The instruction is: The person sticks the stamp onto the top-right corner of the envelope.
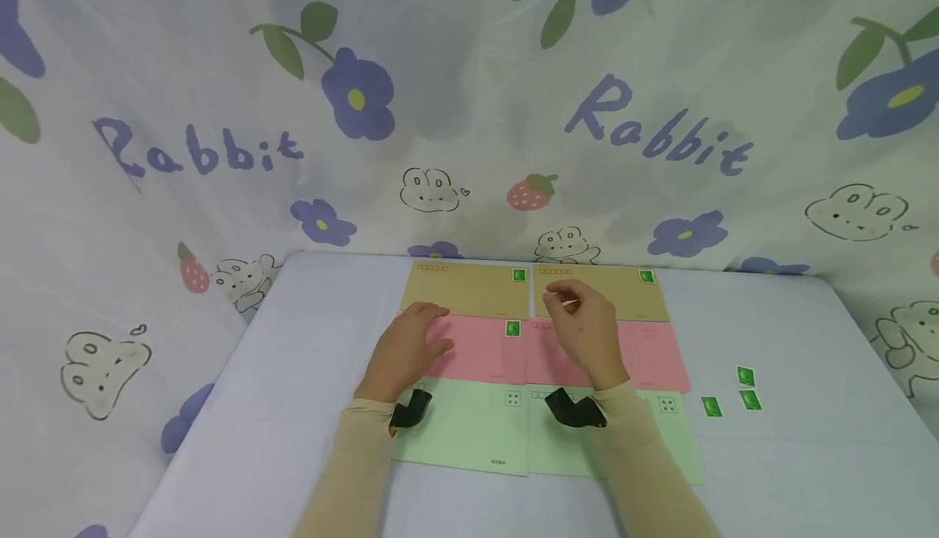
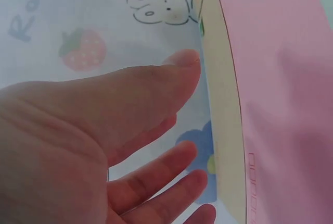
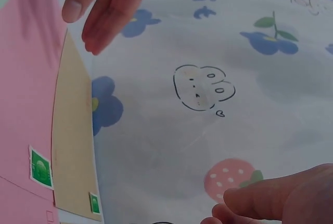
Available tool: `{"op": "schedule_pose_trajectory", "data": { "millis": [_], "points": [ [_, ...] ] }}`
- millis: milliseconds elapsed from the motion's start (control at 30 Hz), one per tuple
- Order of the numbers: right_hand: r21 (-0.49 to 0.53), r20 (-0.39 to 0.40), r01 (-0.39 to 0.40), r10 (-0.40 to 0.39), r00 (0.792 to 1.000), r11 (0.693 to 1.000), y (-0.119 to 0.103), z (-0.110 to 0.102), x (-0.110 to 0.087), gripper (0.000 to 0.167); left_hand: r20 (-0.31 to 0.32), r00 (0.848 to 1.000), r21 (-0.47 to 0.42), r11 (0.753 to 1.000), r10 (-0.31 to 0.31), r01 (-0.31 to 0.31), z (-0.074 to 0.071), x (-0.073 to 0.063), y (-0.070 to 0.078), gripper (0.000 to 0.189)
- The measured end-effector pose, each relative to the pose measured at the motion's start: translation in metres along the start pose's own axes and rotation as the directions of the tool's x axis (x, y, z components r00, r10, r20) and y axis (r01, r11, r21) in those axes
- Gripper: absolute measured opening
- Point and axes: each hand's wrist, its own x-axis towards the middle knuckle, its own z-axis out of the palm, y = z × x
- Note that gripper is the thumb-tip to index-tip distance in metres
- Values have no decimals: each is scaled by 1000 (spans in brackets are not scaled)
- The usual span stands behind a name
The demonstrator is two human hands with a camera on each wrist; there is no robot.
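Note:
Six envelopes lie in two columns. My left hand (image 1: 403, 350), fingers spread and bent loosely, hovers over the left edge of the left pink envelope (image 1: 477, 359). A green stamp (image 1: 513, 328) sits at that envelope's upper right corner. Above the right pink envelope (image 1: 645, 354) is my right hand (image 1: 587, 330), its fingers loosely curled. Nothing shows between thumb and fingers in the right wrist view, where the hand (image 3: 286, 198) is partly cut off. The left tan envelope (image 1: 462, 289) and the right tan envelope (image 1: 601, 297) each bear a green stamp at the upper right.
Nearest the body lie a left green envelope (image 1: 462, 432) and a right green envelope (image 1: 678, 440), with printed corner squares. Loose stamps (image 1: 711, 406) rest on the white table (image 1: 778, 473) to the right. A patterned curtain (image 1: 469, 98) hangs behind the table.

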Motion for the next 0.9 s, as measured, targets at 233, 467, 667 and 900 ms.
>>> {"op": "schedule_pose_trajectory", "data": {
  "millis": [233, 467, 667, 900],
  "points": [
    [4, -11, 13, -13, 1000, 1000, 3, -10, -2, 20, -5, 1000, 5, 1000, 8, -8, 1, -1, 3, 50],
    [-22, -25, 66, -67, 997, 998, 14, -18, -6, 20, -13, 1000, 4, 1000, 22, -22, 2, -2, 9, 49],
    [-58, -33, 96, -98, 995, 994, 21, -29, -7, 20, -26, 999, -3, 999, 35, -35, 1, -4, 13, 48],
    [-67, -46, 101, -104, 993, 993, 26, -40, -10, 21, -42, 998, 18, 998, 56, -55, 1, -4, 17, 48]
  ]
}}
